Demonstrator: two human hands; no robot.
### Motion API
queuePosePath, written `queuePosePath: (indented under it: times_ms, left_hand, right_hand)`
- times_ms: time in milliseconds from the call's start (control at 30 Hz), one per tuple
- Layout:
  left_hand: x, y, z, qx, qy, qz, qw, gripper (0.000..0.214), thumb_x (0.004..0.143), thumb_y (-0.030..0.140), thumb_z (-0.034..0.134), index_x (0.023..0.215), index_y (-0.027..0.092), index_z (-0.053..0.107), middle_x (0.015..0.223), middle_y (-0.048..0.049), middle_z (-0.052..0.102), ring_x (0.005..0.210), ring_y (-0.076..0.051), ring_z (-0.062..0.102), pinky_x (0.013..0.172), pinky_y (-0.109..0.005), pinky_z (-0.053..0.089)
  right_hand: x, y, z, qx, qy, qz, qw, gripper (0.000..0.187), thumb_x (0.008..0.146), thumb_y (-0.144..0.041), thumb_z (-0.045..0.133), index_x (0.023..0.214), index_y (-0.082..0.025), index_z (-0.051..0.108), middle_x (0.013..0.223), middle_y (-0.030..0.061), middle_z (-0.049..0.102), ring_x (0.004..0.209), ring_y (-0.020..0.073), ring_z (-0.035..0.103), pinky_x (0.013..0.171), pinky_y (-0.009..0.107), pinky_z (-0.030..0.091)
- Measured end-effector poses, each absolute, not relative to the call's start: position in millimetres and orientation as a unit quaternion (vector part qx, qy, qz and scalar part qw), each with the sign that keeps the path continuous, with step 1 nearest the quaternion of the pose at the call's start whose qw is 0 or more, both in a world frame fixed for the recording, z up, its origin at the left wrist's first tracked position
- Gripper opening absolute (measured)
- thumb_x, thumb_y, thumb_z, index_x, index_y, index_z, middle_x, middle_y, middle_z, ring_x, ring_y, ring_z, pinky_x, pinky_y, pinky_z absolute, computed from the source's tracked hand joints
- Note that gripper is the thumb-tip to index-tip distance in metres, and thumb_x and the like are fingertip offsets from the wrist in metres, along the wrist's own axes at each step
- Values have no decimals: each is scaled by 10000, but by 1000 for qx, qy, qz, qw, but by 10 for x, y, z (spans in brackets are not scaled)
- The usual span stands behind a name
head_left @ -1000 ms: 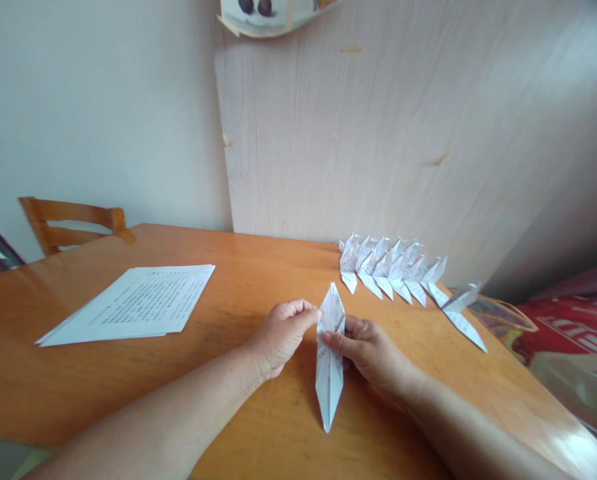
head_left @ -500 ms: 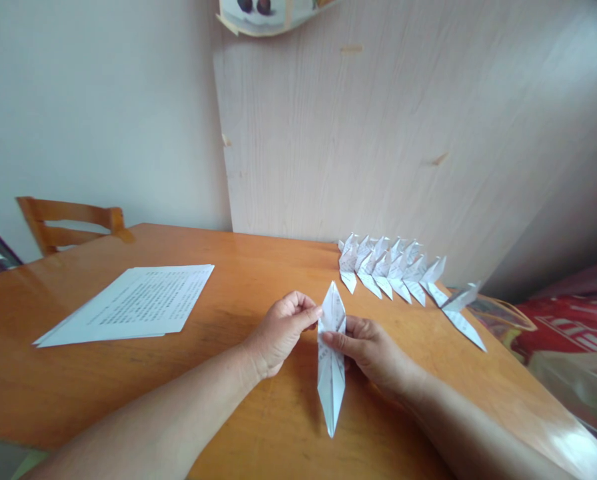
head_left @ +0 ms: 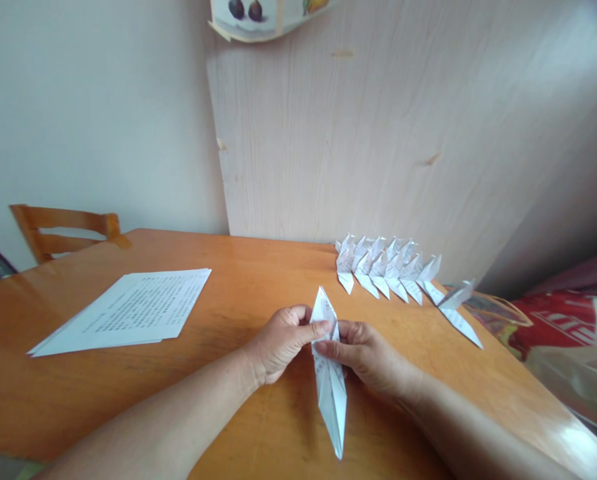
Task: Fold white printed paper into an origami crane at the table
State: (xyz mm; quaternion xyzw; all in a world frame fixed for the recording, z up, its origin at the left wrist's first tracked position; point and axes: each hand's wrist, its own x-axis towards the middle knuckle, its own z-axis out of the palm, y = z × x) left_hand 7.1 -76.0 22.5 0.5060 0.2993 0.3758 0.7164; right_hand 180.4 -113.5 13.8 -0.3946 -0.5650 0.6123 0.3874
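A long, narrow folded paper piece [head_left: 330, 387], white with printed text, lies pointing toward me on the orange wooden table [head_left: 238, 293]. My left hand [head_left: 281, 340] pinches its upper left edge between thumb and fingers. My right hand [head_left: 366, 353] pinches the same spot from the right, fingertips meeting the left thumb over the paper's middle. The upper tip of the folded paper sticks up just above both hands.
A row of several finished folded paper pieces [head_left: 393, 270] lies at the table's far right by a pale wooden board [head_left: 378, 120]. A stack of printed sheets [head_left: 128, 310] rests at left. A wooden chair [head_left: 63, 227] stands beyond. A red bag [head_left: 563, 333] sits right of the table.
Both hands have closed in over the paper's middle, and the folded piece has tilted slightly, its near tip sliding closer to me. The view has shifted a little.
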Motion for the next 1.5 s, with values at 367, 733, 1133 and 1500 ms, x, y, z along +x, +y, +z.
queuePosePath:
  times_ms: [367, 733, 1133, 1500]
  left_hand:
    - [40, -691, 273, 512, 299, 429, 682, 294, 746, 371, 809, 766, 129, 645, 717, 7, 586, 675, -103, 498, 695, -255, 402]
    - [5, -660, 295, 519, 313, 441, 662, 326, 788, 434, 757, 720, 150, 611, 693, 17, 555, 660, -107, 491, 655, -253, 380]
    - [12, -608, 287, 505, 332, 489, 629, 355, 789, 475, 727, 671, 161, 611, 633, 23, 534, 610, -103, 465, 615, -247, 367]
    - [-89, -588, 295, 494, 288, 401, 716, 483, 831, 621, 629, 767, 142, 640, 707, -34, 598, 656, -139, 528, 655, -279, 406]
  right_hand:
    - [1801, -1190, 200, -365, -587, 645, 326, 327, 817, -444, 733, 786, -176, 549, 671, -35, 508, 570, 93, 427, 554, 245, 325]
    - [1790, -1221, 260, -361, -586, 652, 318, 367, 790, -463, 757, 736, -176, 534, 647, -44, 467, 564, 89, 384, 555, 249, 285]
    - [1795, -1220, 279, -361, -583, 661, 306, 384, 772, -494, 764, 729, -181, 545, 641, -43, 475, 555, 90, 390, 553, 244, 300]
    - [1815, -1195, 231, -378, -572, 656, 316, 370, 769, -487, 771, 770, -178, 569, 652, -36, 505, 554, 96, 416, 548, 247, 316]
